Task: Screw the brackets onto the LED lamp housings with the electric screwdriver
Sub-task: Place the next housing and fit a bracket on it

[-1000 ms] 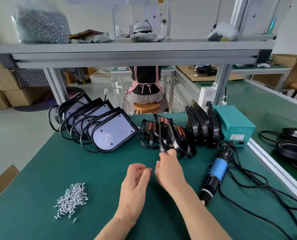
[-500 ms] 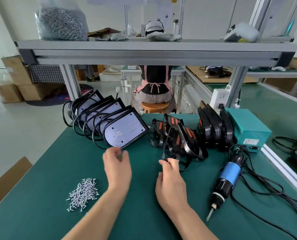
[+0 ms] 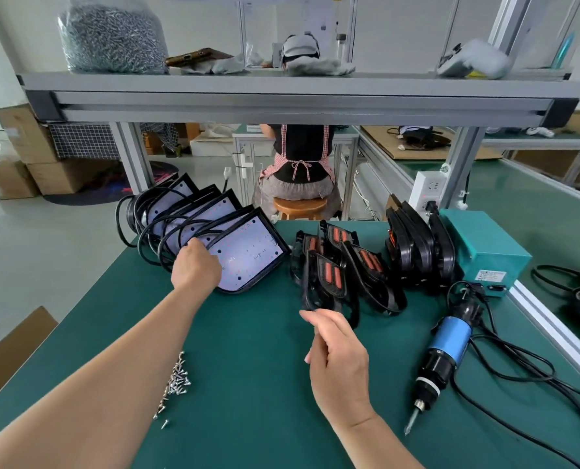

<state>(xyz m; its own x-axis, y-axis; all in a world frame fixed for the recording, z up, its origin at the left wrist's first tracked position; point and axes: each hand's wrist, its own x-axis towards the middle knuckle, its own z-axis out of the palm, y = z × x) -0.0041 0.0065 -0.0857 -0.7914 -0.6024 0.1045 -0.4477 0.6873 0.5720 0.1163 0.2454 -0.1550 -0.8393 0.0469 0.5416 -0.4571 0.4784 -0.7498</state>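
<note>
Several LED lamp housings with white LED panels and black cables lean in a row at the back left. My left hand (image 3: 197,265) grips the left edge of the nearest housing (image 3: 251,255). Black brackets with orange inserts (image 3: 329,275) stand in a loose cluster at the table's middle. My right hand (image 3: 339,360) hovers with loosely curled fingers just below the front bracket and holds nothing I can see. The blue electric screwdriver (image 3: 447,343) lies to the right, bit toward me. A small pile of screws (image 3: 176,380) lies partly hidden beside my left forearm.
A teal power box (image 3: 484,245) sits at the back right, with more black parts (image 3: 417,245) leaning beside it. Black cables (image 3: 518,370) trail across the right side. A metal shelf (image 3: 281,96) spans overhead. A person (image 3: 298,164) sits behind the table.
My left hand has reached forward to the nearest housing and taken hold of its edge. My right hand has drawn back a little from the brackets. The camera has tilted and moved closer.
</note>
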